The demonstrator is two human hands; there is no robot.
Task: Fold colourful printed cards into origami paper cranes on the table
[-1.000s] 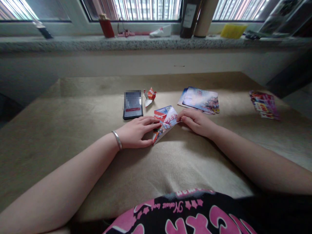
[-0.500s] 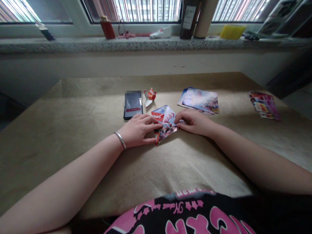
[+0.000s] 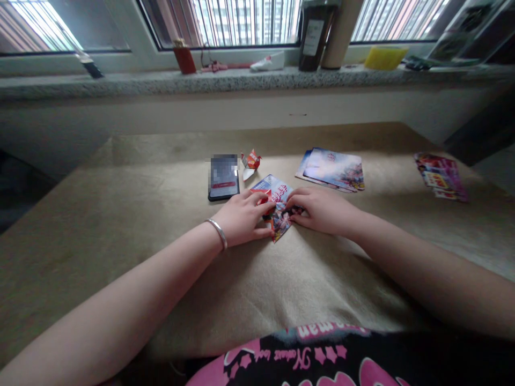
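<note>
A partly folded sheet of printed paper lies on the table in front of me, with red, blue and pink patterns. My left hand rests on its left side, fingers spread and pressing it down, thumb at the near corner. At the right edge, my right hand pinches the paper between thumb and fingers. Part of the sheet is hidden under both hands. Just beyond it stands a small folded paper bird, red, orange and white. A phone lies beside the bird, past my left hand.
Several printed sheets are stacked beyond my right hand. More colourful printed papers lie at the far right. The table meets a wall, above which a stone windowsill holds a red container, a dark bottle and a yellow object.
My view has tilted and shifted slightly. The paper's right part is folded further in under my right fingers, and both hands have come a little closer together.
</note>
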